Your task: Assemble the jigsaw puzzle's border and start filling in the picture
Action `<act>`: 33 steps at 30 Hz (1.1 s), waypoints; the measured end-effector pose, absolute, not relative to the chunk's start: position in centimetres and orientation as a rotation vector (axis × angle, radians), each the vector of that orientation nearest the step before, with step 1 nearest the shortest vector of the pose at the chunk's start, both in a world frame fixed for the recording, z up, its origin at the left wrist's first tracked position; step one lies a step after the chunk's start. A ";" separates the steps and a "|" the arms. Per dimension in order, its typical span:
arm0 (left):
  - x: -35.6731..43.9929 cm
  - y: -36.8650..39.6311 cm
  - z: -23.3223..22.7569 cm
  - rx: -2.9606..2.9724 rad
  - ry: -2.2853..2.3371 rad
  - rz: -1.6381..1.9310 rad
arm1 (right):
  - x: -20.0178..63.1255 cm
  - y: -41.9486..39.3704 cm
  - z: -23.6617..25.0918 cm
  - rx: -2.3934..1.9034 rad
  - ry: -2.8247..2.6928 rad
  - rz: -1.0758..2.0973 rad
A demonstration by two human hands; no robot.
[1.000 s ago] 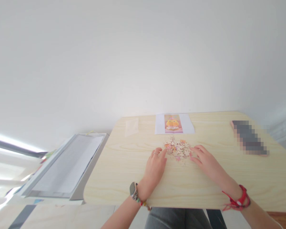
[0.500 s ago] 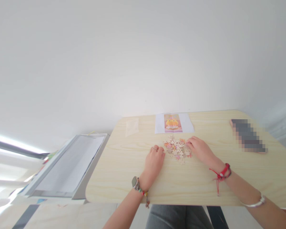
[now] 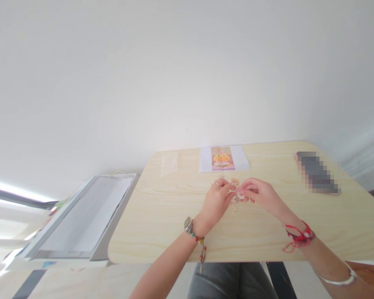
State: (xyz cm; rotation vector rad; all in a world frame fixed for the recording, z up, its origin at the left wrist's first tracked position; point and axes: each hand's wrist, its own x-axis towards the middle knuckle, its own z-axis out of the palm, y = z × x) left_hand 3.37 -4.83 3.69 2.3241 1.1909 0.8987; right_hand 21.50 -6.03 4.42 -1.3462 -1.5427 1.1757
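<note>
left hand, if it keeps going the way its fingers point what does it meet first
The left hand points up and right toward the right hand; it would first meet the puzzle pieces between them, then probably the right hand's fingertips, though depth is unclear.

wall (image 3: pixel 174 74): plain white | table (image 3: pixel 162 232): light wood; daylight strip far left

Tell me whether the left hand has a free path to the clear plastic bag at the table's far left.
Probably yes: the left hand is at the puzzle pieces, and only bare table lies between it and the clear plastic bag.
</note>
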 end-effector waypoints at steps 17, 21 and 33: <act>5.6 -4.2 4.2 2.467 1.200 0.855 | 23.6 -7.6 3.7 -1.334 -1.909 0.382; 7.2 -2.9 3.8 2.645 1.194 0.641 | 25.3 -6.9 3.0 -1.330 -2.034 0.192; 12.3 -0.1 3.0 2.840 1.191 0.108 | 29.2 -3.1 -0.7 -1.508 -2.232 0.103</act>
